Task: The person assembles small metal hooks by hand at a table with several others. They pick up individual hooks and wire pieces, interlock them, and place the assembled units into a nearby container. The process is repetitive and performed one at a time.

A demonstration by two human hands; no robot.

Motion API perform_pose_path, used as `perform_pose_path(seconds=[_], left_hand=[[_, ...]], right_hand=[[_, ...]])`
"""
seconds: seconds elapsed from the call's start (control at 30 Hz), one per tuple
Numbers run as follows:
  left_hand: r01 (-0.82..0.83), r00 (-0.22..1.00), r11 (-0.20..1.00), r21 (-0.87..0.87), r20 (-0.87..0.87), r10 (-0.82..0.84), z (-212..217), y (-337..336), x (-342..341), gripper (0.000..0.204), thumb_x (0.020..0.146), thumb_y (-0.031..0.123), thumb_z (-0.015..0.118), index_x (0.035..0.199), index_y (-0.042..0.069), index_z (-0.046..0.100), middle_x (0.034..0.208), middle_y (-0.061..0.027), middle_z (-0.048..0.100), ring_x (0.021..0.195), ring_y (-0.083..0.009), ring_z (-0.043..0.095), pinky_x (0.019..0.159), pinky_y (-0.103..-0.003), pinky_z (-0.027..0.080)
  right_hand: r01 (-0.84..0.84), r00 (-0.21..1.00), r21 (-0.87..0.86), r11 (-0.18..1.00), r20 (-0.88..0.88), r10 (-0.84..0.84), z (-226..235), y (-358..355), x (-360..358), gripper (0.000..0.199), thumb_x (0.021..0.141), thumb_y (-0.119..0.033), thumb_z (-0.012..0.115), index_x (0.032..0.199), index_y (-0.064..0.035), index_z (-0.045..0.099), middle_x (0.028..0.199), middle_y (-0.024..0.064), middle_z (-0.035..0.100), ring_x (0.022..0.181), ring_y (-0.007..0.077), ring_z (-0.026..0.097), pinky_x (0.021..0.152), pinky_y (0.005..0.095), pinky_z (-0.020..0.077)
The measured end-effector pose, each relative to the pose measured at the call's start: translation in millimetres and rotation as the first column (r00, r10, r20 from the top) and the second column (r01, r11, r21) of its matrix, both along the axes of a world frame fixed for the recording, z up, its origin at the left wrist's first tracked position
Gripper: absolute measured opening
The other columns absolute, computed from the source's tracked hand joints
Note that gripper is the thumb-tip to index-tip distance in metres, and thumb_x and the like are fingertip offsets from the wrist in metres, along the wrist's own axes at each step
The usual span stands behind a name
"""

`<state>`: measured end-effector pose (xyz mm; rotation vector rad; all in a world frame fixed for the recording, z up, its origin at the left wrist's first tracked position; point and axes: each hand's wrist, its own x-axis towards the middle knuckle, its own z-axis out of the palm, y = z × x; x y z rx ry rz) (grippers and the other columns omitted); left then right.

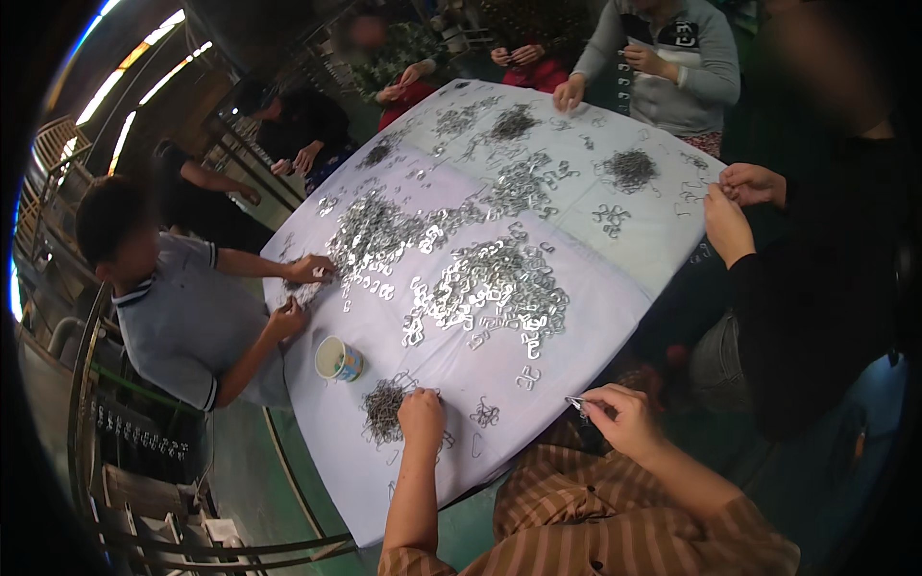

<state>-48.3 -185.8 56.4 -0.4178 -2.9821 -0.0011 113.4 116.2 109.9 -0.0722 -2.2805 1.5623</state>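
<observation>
My left hand point(421, 419) rests at the right edge of a pile of thin grey wire pieces point(382, 411) on the white-covered table. Its fingers are curled in, and I cannot make out what is between them. Off the table's near edge, my right hand point(622, 419) pinches a small shiny metal hook point(576, 402) between thumb and fingers. A small cluster of wire pieces point(485, 413) lies between my hands. Beyond them spreads a large heap of shiny bent metal hooks point(495, 288), with a pair of hooks point(527, 376) lying nearer me.
A paper cup point(339, 359) stands beyond the wire pile. More hooks point(375, 230) and dark wire piles point(631, 170) cover the white tabletop point(336, 461). Several people work around it, including one in a grey shirt point(206, 317) at left and one in dark sleeves point(807, 259) at right.
</observation>
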Motion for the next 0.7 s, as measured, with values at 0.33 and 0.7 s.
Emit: perform_pose_path(seconds=[0.33, 0.7], left_hand=[[-0.229, 0.946, 0.621, 0.749, 0.322, -0.039, 44, 37, 18, 0.01, 0.082, 0.006, 0.072, 0.088, -0.002, 0.069, 0.085, -0.0111, 0.071, 0.074, -0.0118, 0.067, 0.065, -0.024, 0.05], [-0.139, 0.683, 0.076, 0.987, 0.151, -0.715, 54, 142, 76, 0.009, 0.083, -0.005, 0.068, 0.09, 0.0, 0.065, 0.097, -0.0063, 0.058, 0.09, -0.0133, 0.055, 0.082, -0.026, 0.044]], right_hand=[[0.017, 1.0, -0.013, 1.0, 0.006, -0.017, 3, 3, -2, 0.009, 0.084, -0.004, 0.066, 0.091, 0.0007, 0.068, 0.08, 0.0121, 0.067, 0.066, 0.0226, 0.065, 0.057, 0.0304, 0.0497], [0.022, 1.0, -0.062, 0.998, -0.015, -0.023, 6, -1, 5, 0.012, 0.083, -0.004, 0.067, 0.094, 0.0003, 0.068, 0.081, 0.012, 0.067, 0.069, 0.0222, 0.067, 0.059, 0.0302, 0.0514]])
